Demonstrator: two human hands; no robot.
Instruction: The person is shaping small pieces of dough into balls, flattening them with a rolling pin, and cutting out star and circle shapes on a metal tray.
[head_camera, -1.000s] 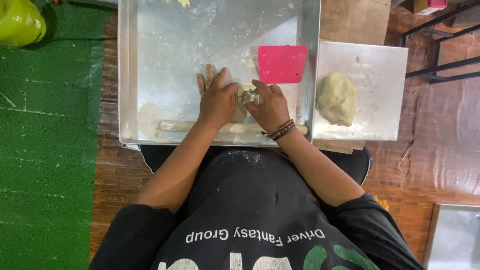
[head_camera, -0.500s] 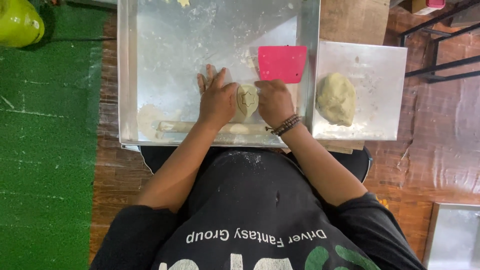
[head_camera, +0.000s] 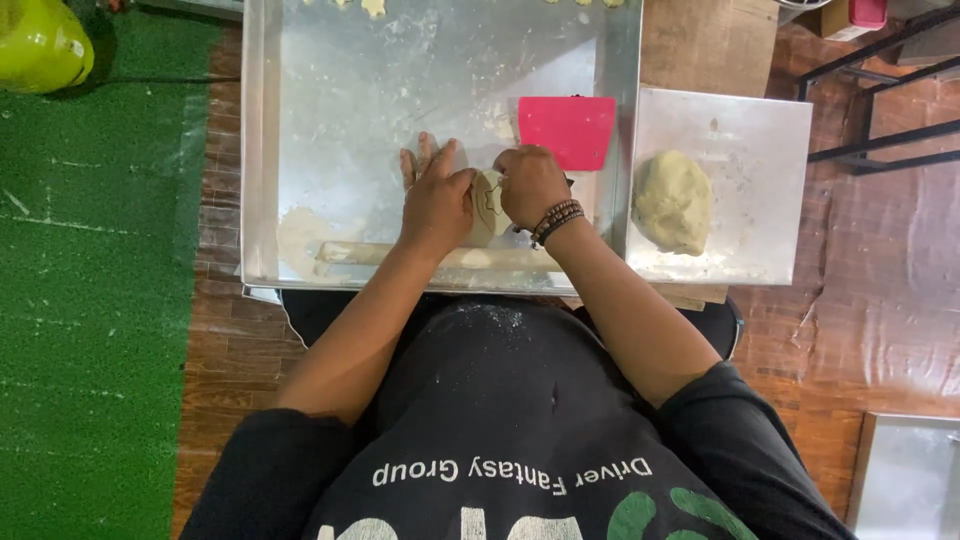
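Left hand (head_camera: 437, 200) flat, fingers spread, pressed on the left edge of a flattened dough piece (head_camera: 489, 205) in a floured metal tray (head_camera: 300, 120). Right hand (head_camera: 530, 185) curled, fingertips on the dough's right edge; whether clamped on anything, cannot tell. Rolling pin (head_camera: 350, 253) just below both hands. Pink scraper (head_camera: 567, 130) just above right hand. Dough ball (head_camera: 672, 200) on a smaller tray (head_camera: 760, 140), right of right hand.

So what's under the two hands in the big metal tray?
A flattened piece of dough shows between the left hand and right hand, lying on the floured tray. The hands cover the rest.
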